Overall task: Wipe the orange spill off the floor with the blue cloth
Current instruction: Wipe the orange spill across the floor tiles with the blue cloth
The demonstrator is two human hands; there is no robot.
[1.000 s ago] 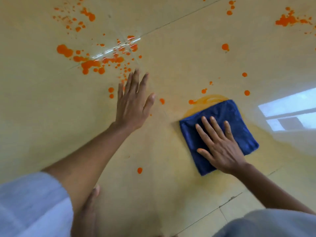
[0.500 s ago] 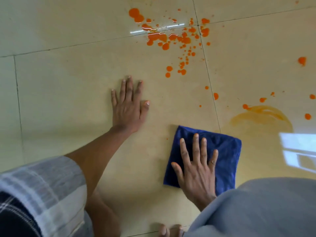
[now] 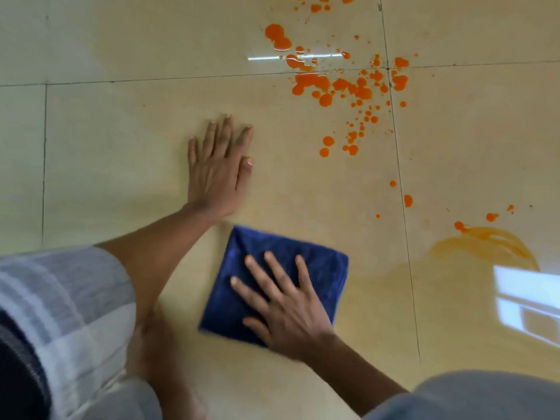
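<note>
A folded blue cloth lies flat on the beige tiled floor. My right hand presses down on the cloth's near half with spread fingers. My left hand rests palm down on the bare tile, up and to the left of the cloth, fingers apart and holding nothing. Thick orange spill drops are scattered over the tiles at the upper middle. A pale smeared orange streak lies to the right of the cloth.
Dark grout lines cross the floor between the tiles. A bright window reflection shines on the floor at the right edge. My sleeves and a bare foot fill the bottom of the view.
My right hand has slid the blue cloth left and toward me, away from the smeared streak. The left hand stays planted on the floor while the view has shifted.
</note>
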